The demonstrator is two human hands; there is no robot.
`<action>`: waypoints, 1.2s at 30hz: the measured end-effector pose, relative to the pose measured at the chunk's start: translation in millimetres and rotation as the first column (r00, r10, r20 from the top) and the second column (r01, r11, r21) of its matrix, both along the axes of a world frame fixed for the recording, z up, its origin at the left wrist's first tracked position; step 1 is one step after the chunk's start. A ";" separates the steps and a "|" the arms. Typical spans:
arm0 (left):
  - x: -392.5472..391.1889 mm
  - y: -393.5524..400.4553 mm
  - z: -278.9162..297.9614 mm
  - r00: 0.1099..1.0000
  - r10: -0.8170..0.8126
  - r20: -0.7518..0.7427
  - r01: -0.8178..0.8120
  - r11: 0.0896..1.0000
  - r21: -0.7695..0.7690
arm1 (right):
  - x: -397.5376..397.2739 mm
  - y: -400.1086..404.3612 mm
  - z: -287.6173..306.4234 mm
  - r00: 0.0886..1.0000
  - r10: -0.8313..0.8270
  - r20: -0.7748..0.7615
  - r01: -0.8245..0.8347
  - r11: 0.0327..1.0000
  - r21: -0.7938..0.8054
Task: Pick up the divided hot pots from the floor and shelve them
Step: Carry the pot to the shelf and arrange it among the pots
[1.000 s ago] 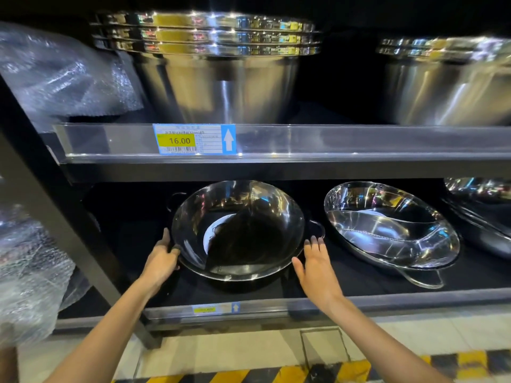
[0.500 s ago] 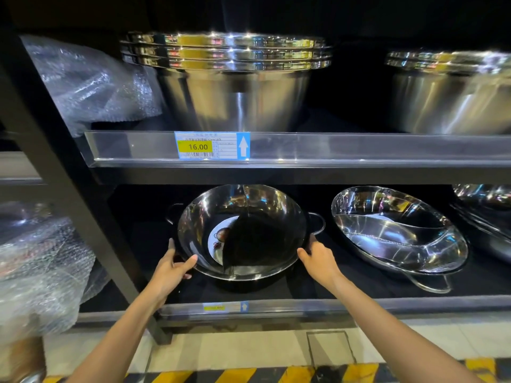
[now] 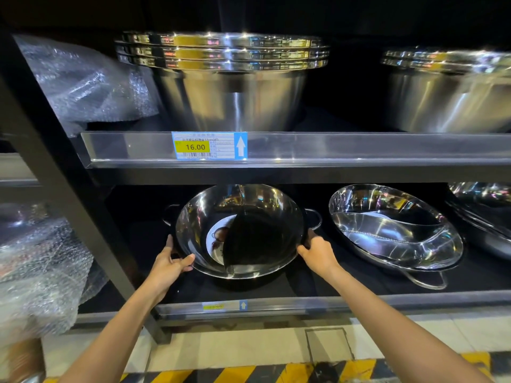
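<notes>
Low in the centre of the frame, on the bottom shelf [image 3: 276,291], the divided hot pot [image 3: 240,230] is now gripped at its rim by left hand [image 3: 170,265] and right hand [image 3: 318,251] — both flat beside it a second ago — likely squaring it up.

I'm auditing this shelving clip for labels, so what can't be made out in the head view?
- Lower shelf price tag: blurred, price unreadable.
- Upper price tag: 16.00 reads, small print too fine.
- Far-right pots: cut off by the frame edge.
- Left hand fingers: tucked behind the held hot pot rim.
- Bubble wrap contents: hidden by the wrap, motion-blurred.
</notes>
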State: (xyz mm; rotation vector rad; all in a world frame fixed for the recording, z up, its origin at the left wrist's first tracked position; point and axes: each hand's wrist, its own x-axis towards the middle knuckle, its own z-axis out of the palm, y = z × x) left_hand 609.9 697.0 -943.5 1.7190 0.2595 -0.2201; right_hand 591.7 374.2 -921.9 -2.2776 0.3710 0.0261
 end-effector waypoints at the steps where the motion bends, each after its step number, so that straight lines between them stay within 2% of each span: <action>1: -1.7 -0.6 -0.6 1.000 0.001 0.009 -0.001 1.000 0.004 | 0.3 -0.3 -1.0 1.000 -0.001 -0.001 0.001 1.000 0.000; 14: -6.2 -6.7 2.7 0.997 0.077 0.019 -0.077 0.996 -0.035 | -4.9 -5.9 8.0 0.996 0.090 -0.003 -0.090 0.995 0.051; 21: -16.4 -8.9 11.9 0.988 0.148 0.054 -0.147 0.989 -0.022 | -0.6 4.7 12.6 0.993 0.105 -0.061 -0.109 0.992 -0.057; 25: -17.7 -8.3 11.3 0.979 0.190 0.073 -0.193 0.980 0.038 | 2.5 12.4 9.0 0.992 0.125 -0.025 -0.126 0.992 -0.012; 31: -11.9 -5.0 7.6 0.971 0.231 0.066 -0.236 0.968 0.086 | -3.3 7.9 6.6 0.994 0.100 -0.052 -0.096 0.992 0.087; 32: -12.8 -8.1 8.9 0.972 0.223 0.076 -0.232 0.964 0.132 | -7.5 -2.6 5.3 0.994 0.097 -0.055 -0.092 0.992 0.083; 33: -14.6 -10.9 11.8 0.970 0.216 0.112 -0.239 0.935 0.263 | -11.6 -14.2 5.6 0.994 0.097 -0.042 -0.094 0.993 0.067; 35: -18.8 -16.9 18.5 0.951 0.187 0.248 -0.301 0.750 0.590 | -19.0 -41.0 13.8 0.994 0.097 0.043 -0.099 0.994 0.044; 36: -22.4 -30.1 22.9 0.922 0.149 0.356 -0.365 0.642 0.674 | -25.3 -63.1 20.7 0.992 0.085 0.098 -0.088 0.996 0.026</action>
